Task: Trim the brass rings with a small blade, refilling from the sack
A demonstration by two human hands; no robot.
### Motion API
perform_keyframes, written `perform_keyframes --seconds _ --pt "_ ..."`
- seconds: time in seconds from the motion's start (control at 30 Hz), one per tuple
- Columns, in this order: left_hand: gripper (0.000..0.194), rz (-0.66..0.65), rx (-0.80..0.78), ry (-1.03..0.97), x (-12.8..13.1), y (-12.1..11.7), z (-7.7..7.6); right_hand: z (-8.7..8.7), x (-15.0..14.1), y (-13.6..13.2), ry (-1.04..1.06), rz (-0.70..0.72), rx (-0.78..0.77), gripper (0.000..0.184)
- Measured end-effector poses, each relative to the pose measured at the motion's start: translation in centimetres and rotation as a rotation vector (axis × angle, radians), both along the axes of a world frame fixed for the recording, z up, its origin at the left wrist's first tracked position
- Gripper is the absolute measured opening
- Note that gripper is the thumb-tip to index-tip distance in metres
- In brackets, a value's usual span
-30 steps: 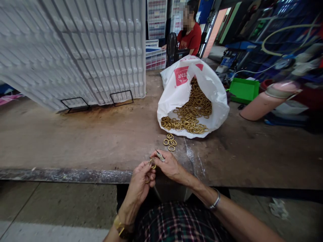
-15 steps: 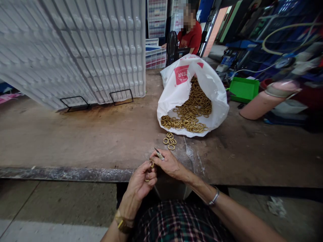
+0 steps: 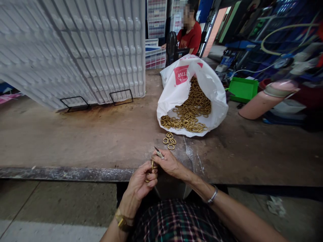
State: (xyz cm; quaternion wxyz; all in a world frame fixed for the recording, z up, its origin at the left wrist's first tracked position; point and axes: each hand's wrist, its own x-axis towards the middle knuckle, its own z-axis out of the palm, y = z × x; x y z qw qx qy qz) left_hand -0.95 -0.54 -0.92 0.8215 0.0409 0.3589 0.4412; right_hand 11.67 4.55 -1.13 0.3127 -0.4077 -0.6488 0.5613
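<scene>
Between the fingertips of my left hand (image 3: 142, 179) is a brass-coloured ring (image 3: 152, 164), held on edge near the table's front edge. A second bit of gold colour shows lower among those fingers. My right hand (image 3: 169, 164) is closed around a small knife (image 3: 158, 152), whose dark pointed tip sticks up and to the left. The right fingertips meet the left ones at the ring, and their exact contact is hidden. Just beyond the hands lie several loose rings (image 3: 171, 147) on the table. Behind them a white plastic bag (image 3: 217, 101) lies open, with a heap of the same rings (image 3: 194, 111) inside.
Large white ribbed trays (image 3: 101, 50) stand upright in black wire holders (image 3: 121, 97) at the left of the wooden table (image 3: 75, 141). A pink bottle (image 3: 259, 102) and a green tray (image 3: 243, 89) are at the right. Beyond the table sits a person in red (image 3: 193, 38).
The right hand has shifted very slightly right, and the ring in the left fingers shows a little more. Otherwise the scene stays the same.
</scene>
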Motion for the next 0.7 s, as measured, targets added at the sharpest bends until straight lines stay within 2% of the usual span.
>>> perform_keyframes --seconds 0.17,0.33,0.4,0.57,0.7 --pt "0.017 -0.020 0.024 -0.010 -0.1 0.0 0.1 -0.1 0.2 0.1 -0.127 -0.029 0.112 0.019" --pt "0.017 0.021 0.044 -0.050 -0.4 -0.2 0.5 -0.4 2.6 1.0 -0.393 -0.188 0.474 0.013" --pt "0.018 0.053 0.055 -0.069 -0.6 -0.2 0.6 -0.7 4.2 1.5 -0.446 -0.245 0.566 0.019" --pt "0.008 0.099 0.034 -0.110 -0.9 0.0 0.1 -1.9 7.2 1.6 -0.620 -0.303 0.557 0.021" --pt "0.010 0.104 0.032 -0.070 -0.8 0.1 -0.1 -2.0 7.0 1.0 -0.754 -0.276 0.532 0.020"
